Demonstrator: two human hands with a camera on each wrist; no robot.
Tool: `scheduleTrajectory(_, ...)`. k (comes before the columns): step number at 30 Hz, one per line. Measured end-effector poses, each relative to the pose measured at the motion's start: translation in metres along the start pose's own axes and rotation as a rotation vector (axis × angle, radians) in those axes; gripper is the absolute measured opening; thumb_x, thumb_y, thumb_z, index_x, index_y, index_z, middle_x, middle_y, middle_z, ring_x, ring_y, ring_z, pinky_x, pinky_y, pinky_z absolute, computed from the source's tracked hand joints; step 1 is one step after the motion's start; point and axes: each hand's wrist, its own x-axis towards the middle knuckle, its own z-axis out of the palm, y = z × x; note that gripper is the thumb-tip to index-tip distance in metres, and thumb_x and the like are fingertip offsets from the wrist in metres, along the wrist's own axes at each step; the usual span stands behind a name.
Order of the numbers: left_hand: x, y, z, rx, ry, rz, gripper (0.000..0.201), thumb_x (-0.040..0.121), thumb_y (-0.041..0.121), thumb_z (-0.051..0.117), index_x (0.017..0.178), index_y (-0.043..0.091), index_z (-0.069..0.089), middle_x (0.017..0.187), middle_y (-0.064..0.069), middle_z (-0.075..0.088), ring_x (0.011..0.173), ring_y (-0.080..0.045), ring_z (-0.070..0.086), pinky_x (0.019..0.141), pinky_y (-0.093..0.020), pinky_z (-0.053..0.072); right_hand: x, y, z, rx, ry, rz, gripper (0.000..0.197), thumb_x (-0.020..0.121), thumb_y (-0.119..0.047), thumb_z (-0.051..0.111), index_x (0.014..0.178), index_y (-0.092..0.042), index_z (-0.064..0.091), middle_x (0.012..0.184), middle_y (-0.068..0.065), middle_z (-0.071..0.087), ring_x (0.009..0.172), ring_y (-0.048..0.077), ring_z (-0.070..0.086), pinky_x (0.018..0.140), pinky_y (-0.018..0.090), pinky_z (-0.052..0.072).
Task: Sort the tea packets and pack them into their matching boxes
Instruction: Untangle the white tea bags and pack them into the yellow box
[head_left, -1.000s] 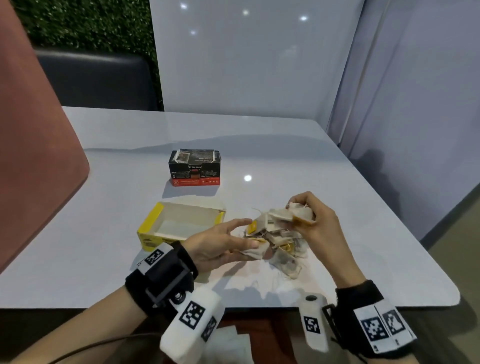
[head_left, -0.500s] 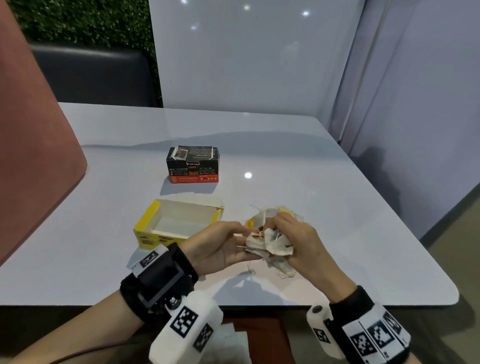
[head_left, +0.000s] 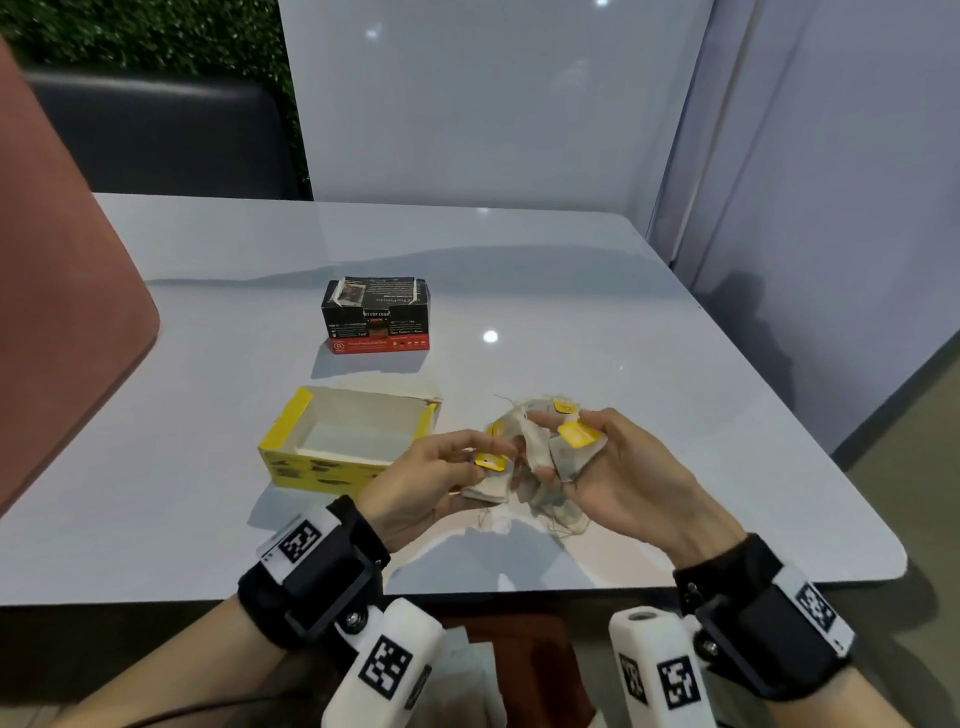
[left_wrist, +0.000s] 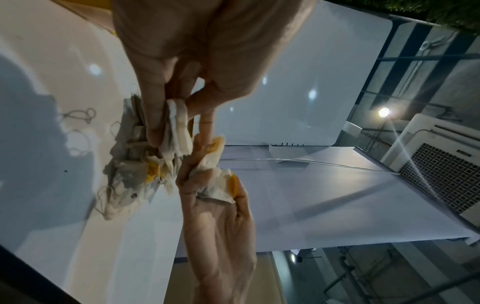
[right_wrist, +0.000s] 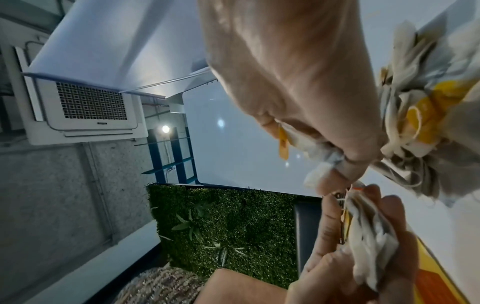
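Near the front edge of the glossy white table (head_left: 597, 291), both hands work a heap of crumpled white tea packets with yellow tags (head_left: 537, 470). Left hand (head_left: 421, 488) pinches one small bundle; right hand (head_left: 631, 483) grips several more. Just left lies the open yellow cardboard box (head_left: 291, 441), and behind it stands the shut black-and-red box (head_left: 376, 319).

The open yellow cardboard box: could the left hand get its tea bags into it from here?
Probably yes: the open yellow cardboard box sits just beyond the left hand, top open, nothing between them.
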Motion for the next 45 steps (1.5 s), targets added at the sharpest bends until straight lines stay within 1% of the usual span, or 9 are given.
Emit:
scheduleTrajectory(4,0.001,-0.004,0.002,-0.016,0.024,-0.031,0.027,0.091,-0.009,0.041,0.104,-0.001,0.063,0.107,-0.02,0.064,0.096,-0.027,0.063,0.08,-0.029,0.055,0.0,0.002,0.007,-0.012,0.044,-0.048,0.055,0.085,-0.014,0.041,0.135,0.009,0.037,0.118,0.024,0.056,0.087,0.027,0.064,0.078,0.032,0.053)
scheduleTrajectory(9,0.001,-0.002,0.004,-0.079,0.029,-0.009,0.026,0.09,0.011,0.048,0.101,-0.001,0.069,0.099,-0.014,0.068,0.091,-0.022,0.065,0.083,-0.029,0.054,-0.001,0.007,0.01,-0.05,0.043,-0.039,0.054,0.079,-0.02,0.065,0.122,0.008,0.05,0.117,0.023,0.058,0.104,0.033,0.061,0.077,0.03,0.056)
scheduleTrajectory(14,-0.001,-0.004,0.008,-0.069,0.008,0.049,0.029,0.094,0.026,0.049,0.095,0.013,0.075,0.096,-0.005,0.072,0.084,-0.016,0.067,0.085,-0.03,0.053,0.0,0.027,0.011,-0.67,0.191,-0.252,0.024,0.084,-0.004,0.06,0.107,-0.008,0.063,0.089,0.01,0.067,0.077,0.018,0.065,0.069,0.034,0.05)
scheduleTrajectory(18,0.005,-0.01,0.007,-0.09,0.155,0.07,0.024,0.089,0.014,0.058,0.098,-0.005,0.067,0.093,-0.012,0.07,0.082,-0.021,0.066,0.074,-0.026,0.054,0.001,0.037,0.012,-1.11,0.326,-0.509,0.029,0.089,-0.004,0.054,0.113,-0.019,0.063,0.11,-0.002,0.066,0.096,0.013,0.065,0.081,0.031,0.055)
scheduleTrajectory(24,0.008,-0.01,0.007,-0.149,0.204,0.041,0.017,0.089,0.006,0.055,0.089,0.006,0.072,0.086,-0.004,0.072,0.073,-0.009,0.067,0.069,-0.021,0.056,0.0,0.041,0.007,-0.662,0.419,-0.511,0.031,0.079,-0.001,0.069,0.107,-0.009,0.057,0.1,0.014,0.065,0.082,0.022,0.066,0.062,0.026,0.055)
scheduleTrajectory(28,0.009,-0.007,0.01,-0.318,0.136,-0.083,0.031,0.094,0.016,0.049,0.106,-0.009,0.062,0.098,-0.018,0.067,0.089,-0.026,0.066,0.083,-0.033,0.056,-0.003,0.032,0.013,-1.134,0.443,-0.648,0.028,0.078,0.006,0.065,0.096,-0.01,0.05,0.079,-0.002,0.062,0.063,-0.004,0.059,0.049,0.006,0.041)
scheduleTrajectory(33,0.009,-0.007,0.016,-0.386,0.087,-0.116,0.031,0.095,0.017,0.048,0.109,-0.007,0.062,0.1,-0.017,0.067,0.092,-0.027,0.065,0.078,-0.033,0.058,-0.003,0.038,0.018,-1.743,0.22,-0.655,0.033,0.07,0.006,0.06,0.091,-0.018,0.052,0.081,-0.01,0.054,0.075,0.007,0.049,0.064,0.02,0.042)
scheduleTrajectory(38,0.012,-0.014,0.012,-0.446,0.161,-0.083,0.031,0.095,0.01,0.044,0.113,-0.012,0.055,0.104,-0.023,0.062,0.088,-0.027,0.062,0.072,-0.03,0.058,-0.002,0.038,0.011,-1.233,0.381,-0.713,0.019,0.082,0.001,0.059,0.093,-0.013,0.066,0.069,-0.003,0.068,0.061,0.009,0.065,0.056,0.025,0.053)
scheduleTrajectory(45,0.012,-0.011,0.011,-0.415,0.124,-0.064,0.038,0.093,0.014,0.046,0.12,-0.012,0.053,0.119,-0.029,0.057,0.096,-0.03,0.059,0.081,-0.03,0.054,-0.001,0.037,0.002,-0.581,0.31,-0.295,0.016,0.088,-0.02,0.061,0.09,-0.004,0.057,0.069,0.014,0.057,0.048,0.012,0.045,0.043,0.019,0.037)
